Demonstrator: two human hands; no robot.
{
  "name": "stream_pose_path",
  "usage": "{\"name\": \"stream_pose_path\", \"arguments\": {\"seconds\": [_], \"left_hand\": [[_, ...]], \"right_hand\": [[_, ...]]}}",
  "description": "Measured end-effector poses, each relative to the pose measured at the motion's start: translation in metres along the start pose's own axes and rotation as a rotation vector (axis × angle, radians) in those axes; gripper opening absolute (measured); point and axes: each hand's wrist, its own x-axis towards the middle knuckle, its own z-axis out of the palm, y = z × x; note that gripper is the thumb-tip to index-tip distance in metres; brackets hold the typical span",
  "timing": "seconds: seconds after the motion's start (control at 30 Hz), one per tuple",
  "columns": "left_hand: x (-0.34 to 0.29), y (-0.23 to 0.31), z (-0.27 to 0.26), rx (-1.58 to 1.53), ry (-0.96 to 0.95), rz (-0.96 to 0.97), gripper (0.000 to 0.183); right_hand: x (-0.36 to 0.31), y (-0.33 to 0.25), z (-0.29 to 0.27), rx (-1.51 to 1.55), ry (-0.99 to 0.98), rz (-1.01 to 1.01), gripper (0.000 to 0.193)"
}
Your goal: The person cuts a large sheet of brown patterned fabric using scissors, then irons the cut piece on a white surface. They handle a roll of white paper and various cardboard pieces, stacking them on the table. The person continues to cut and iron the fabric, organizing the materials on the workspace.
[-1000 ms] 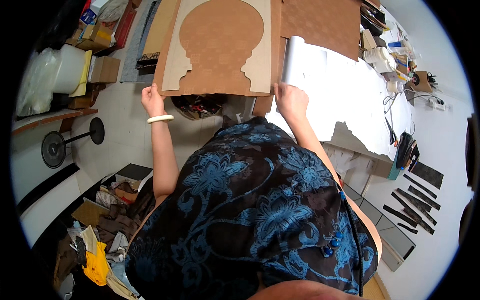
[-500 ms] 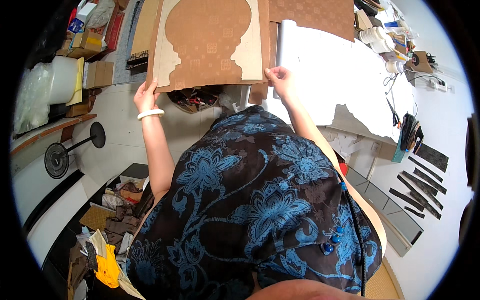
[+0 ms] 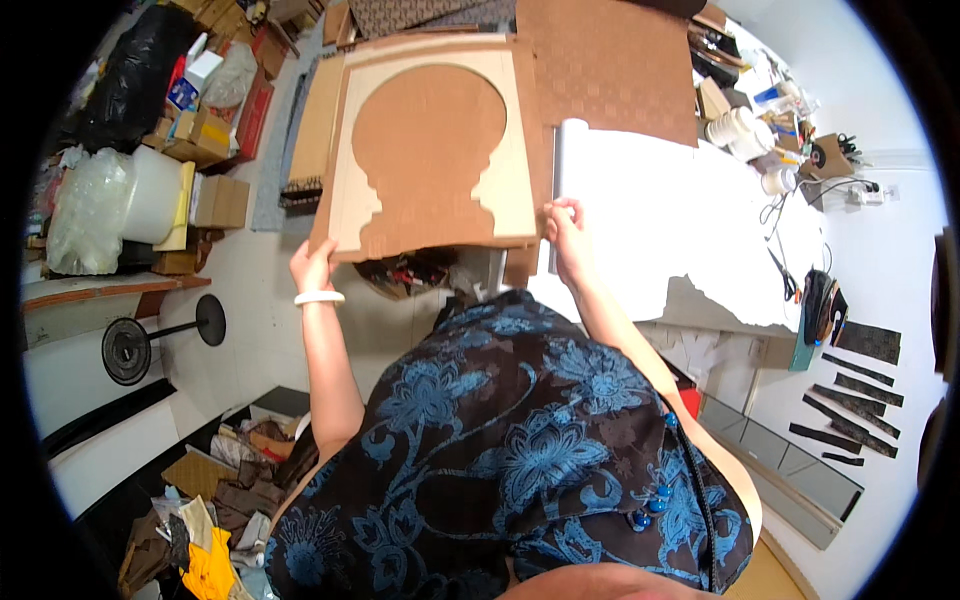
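Observation:
A cream board [image 3: 517,130] with a rounded, stepped cut-out lies in front of me on brown cloth [image 3: 430,140], which shows through the opening and past the edges. My left hand [image 3: 313,268], with a white bangle [image 3: 320,297] at the wrist, pinches the near left corner of the brown cloth. Just right of the board's near right corner is my right hand [image 3: 570,240], its fingers curled together. Whether cloth sits between those fingertips is too small to tell. A white roll [image 3: 571,160] lies just beyond the right hand.
White sheeting [image 3: 640,210] covers the table at right, with patterned brown cloth [image 3: 610,70] beyond it. Spools [image 3: 727,128], cables and tools crowd the far right. Boxes [image 3: 220,203] and plastic bags stand at left. Dark strips [image 3: 850,415] lie at lower right.
The view has tilted so the board and both hands appear lower, and the board's far edge now shows. My right hand has moved slightly away from the board's corner, fingers more curled.

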Motion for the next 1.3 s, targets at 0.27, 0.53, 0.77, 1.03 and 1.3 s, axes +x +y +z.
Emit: {"name": "stream_pose_path", "arguments": {"seconds": [0.27, 0.53, 0.77, 1.03, 1.3], "left_hand": [[-0.006, 0.018, -0.009, -0.111, -0.136, -0.100, 0.031], [-0.032, 0.187, -0.025, -0.427, -0.514, -0.233, 0.009], [0.093, 0.361, 0.040, -0.320, -0.687, 0.043, 0.012], [0.225, 0.590, 0.157, -0.265, -0.610, 0.445, 0.009], [0.230, 0.650, 0.205, -0.583, -0.633, 0.819, 0.010]], "right_hand": [[0.007, -0.022, 0.022, -0.283, -0.142, 0.180, 0.024], [-0.012, -0.174, 0.056, -0.161, -0.292, 0.293, 0.013], [0.140, -0.332, 0.146, -0.001, -0.665, 0.225, 0.016], [0.321, -0.508, 0.286, 0.117, -0.683, 0.023, 0.022], [0.416, -0.575, 0.323, 0.065, -0.935, -0.509, 0.018]]}}
